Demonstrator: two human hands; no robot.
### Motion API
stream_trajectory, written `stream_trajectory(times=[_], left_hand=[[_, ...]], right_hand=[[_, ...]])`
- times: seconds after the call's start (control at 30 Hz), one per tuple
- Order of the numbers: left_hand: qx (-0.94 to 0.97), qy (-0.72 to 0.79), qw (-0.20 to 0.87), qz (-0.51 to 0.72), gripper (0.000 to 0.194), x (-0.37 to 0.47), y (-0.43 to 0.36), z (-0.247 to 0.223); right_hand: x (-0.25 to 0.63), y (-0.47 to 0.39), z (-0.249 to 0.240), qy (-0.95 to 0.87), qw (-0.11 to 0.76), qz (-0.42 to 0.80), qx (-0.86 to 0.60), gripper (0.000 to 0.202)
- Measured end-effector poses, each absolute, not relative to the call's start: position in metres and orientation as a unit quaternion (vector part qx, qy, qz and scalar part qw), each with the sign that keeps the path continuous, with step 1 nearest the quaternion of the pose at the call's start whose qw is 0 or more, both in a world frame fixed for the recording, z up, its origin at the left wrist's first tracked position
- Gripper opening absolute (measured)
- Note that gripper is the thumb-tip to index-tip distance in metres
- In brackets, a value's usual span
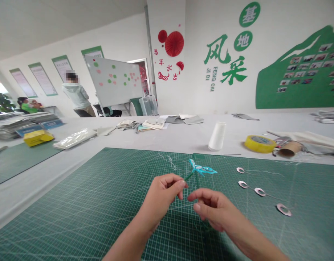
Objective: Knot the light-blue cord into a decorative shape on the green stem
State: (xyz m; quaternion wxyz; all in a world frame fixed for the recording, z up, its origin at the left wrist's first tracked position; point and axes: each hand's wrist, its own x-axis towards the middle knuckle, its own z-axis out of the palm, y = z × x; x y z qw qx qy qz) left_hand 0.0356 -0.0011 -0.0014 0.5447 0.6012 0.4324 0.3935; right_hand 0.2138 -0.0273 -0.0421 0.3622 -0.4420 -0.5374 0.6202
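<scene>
Between thumb and forefinger, my left hand (167, 190) pinches a thin green stem (189, 176). At the stem's upper end is a bright blue flower (201, 169) with open, looped petals and a paler middle. My right hand (213, 208) is just below and to the right, apart from the flower. Its fingers are curled in towards the thumb, and whatever they may hold is too small to make out. Both hands are above a green cutting mat (123, 188) with a white grid. Several small pale rings (260, 192) with thin tails lie on the mat to the right.
Loose white threads (172, 163) lie near the mat's far edge. Beyond stand a white thread cone (217, 136), yellow tape (260, 144) and a cardboard tube (290, 149). Fabric scraps (153, 124) lie farther back. At left are a yellow box (38, 137) and a plastic-wrapped packet (76, 139).
</scene>
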Motion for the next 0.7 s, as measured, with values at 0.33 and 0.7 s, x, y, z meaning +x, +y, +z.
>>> stream_trajectory(times=[0.33,0.7], left_hand=[[0.566,0.428,0.559,0.427,0.021,0.026,0.003,0.006],[0.617,0.435,0.538,0.375,0.019,0.040,-0.003,-0.003]], right_hand=[[0.270,-0.006,-0.044,-0.655,0.300,0.503,-0.477,0.041],[0.244,-0.017,-0.040,-0.640,0.517,0.228,-0.521,0.032]])
